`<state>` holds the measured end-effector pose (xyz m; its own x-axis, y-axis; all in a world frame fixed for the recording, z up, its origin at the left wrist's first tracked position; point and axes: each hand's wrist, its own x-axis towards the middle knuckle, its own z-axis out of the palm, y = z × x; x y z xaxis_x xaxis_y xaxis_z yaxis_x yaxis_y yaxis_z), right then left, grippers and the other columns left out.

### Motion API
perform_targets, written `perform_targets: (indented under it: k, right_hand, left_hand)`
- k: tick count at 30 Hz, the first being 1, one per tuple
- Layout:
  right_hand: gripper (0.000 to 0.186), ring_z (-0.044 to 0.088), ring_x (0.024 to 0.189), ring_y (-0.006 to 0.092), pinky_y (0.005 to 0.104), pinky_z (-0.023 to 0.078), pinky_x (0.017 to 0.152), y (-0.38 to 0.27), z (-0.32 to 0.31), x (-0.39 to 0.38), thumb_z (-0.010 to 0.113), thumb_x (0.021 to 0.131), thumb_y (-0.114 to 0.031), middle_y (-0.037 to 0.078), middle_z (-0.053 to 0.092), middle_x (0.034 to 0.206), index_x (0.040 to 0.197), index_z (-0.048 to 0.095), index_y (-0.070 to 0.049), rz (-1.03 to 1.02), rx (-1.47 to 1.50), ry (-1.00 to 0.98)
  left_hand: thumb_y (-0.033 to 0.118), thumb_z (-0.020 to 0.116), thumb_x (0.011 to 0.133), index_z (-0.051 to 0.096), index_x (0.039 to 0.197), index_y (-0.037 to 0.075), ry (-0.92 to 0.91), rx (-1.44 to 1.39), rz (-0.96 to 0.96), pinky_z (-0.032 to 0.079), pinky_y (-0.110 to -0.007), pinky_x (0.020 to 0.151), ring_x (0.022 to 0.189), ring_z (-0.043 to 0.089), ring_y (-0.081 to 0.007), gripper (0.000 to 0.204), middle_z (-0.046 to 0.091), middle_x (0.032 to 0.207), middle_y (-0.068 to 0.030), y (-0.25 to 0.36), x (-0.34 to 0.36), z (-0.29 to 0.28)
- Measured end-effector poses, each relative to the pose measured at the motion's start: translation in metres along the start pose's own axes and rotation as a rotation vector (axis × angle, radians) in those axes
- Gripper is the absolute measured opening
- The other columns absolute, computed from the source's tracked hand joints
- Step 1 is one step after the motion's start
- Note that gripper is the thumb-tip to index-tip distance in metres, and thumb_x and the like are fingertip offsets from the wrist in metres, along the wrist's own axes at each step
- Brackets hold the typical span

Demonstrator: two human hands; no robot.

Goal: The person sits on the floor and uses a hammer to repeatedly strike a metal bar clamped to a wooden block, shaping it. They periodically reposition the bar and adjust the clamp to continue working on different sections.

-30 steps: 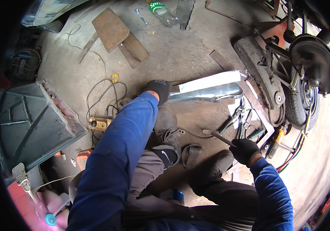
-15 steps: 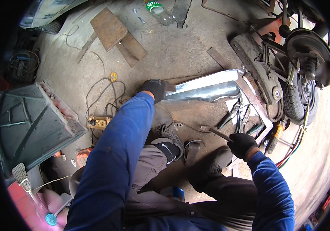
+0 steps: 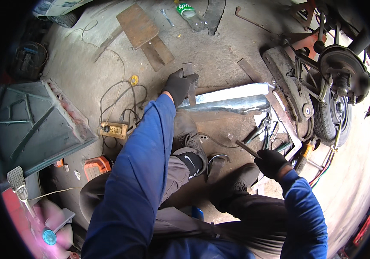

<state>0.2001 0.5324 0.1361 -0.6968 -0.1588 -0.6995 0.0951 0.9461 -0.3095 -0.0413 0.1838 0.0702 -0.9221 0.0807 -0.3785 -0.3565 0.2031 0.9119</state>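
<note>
A shiny metal panel (image 3: 226, 101) lies lengthwise on the floor (image 3: 217, 54), just above the middle of the view. At its 9 o'clock end, the gloved left hand (image 3: 177, 87) has its fingers closed on a flat metal strip (image 3: 190, 85), which stands along the 12-to-6 line; its lower end overlaps the panel, though I cannot tell whether they touch. Toward 5 o'clock, the gloved right hand (image 3: 272, 164) has its fingers wrapped around the handle of a slim tool (image 3: 248, 150) pointing to 10 o'clock, well apart from the panel. Hand tools (image 3: 269, 129) lie near the panel at 4 o'clock. Farther out are a wheel (image 3: 323, 114) at 3, a clear bottle (image 3: 193, 19) at 11, a brown board (image 3: 137, 26) at 10, and a dark green panel (image 3: 42, 129) at 9.
</note>
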Motion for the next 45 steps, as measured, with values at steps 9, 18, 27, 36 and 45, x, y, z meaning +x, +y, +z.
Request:
perform_targets:
  k: [9,18,27,36,45]
  right_hand:
    - [0.041,0.076,0.093,0.0433,0.0477,0.059,0.081,-0.081,-0.087,-0.051,0.067,0.106,-0.020,0.029,0.075,0.101,0.141,0.065,0.001,-0.209,0.462,0.324]
    - [0.049,0.078,0.082,0.0329,0.0412,0.060,0.077,-0.157,-0.136,0.003,0.064,0.112,-0.024,0.026,0.077,0.094,0.155,0.059,-0.001,-0.245,0.358,0.514]
    - [0.052,0.082,0.094,0.0361,0.0417,0.063,0.083,-0.162,-0.093,0.043,0.062,0.113,-0.024,0.029,0.078,0.106,0.163,0.053,-0.011,-0.416,0.480,0.671]
    - [0.048,0.069,0.072,0.0138,0.0338,0.058,0.072,-0.167,-0.154,0.028,0.067,0.111,-0.024,0.018,0.073,0.083,0.156,0.061,-0.006,-0.608,0.530,0.863]
    - [0.048,0.072,0.079,0.0480,0.0521,0.057,0.070,-0.146,-0.106,0.047,0.063,0.111,-0.022,0.027,0.070,0.082,0.157,0.057,-0.011,-0.105,0.108,0.517]
  left_hand:
    - [0.020,0.075,0.105,0.076,0.129,0.000,-0.105,0.139,0.079,0.055,-0.034,0.096,0.104,0.073,-0.0198,0.032,0.082,0.120,-0.0127,-0.056,-0.006,0.008]
    - [0.026,0.074,0.103,0.076,0.129,0.003,-0.216,0.483,0.138,0.055,-0.040,0.099,0.109,0.074,-0.0334,0.035,0.079,0.121,-0.0193,-0.057,-0.002,-0.020]
    - [0.028,0.076,0.101,0.076,0.127,0.005,-0.184,0.564,0.039,0.056,-0.045,0.099,0.115,0.073,-0.0393,0.035,0.078,0.123,-0.0214,-0.046,-0.010,-0.007]
    - [0.028,0.078,0.099,0.078,0.122,0.002,-0.159,0.565,0.133,0.057,-0.047,0.097,0.111,0.074,-0.0423,0.035,0.078,0.118,-0.0241,-0.046,-0.005,0.002]
    - [0.035,0.078,0.100,0.076,0.121,0.000,-0.209,0.621,0.109,0.056,-0.045,0.094,0.108,0.074,-0.0389,0.041,0.079,0.114,-0.0232,-0.038,-0.001,0.006]
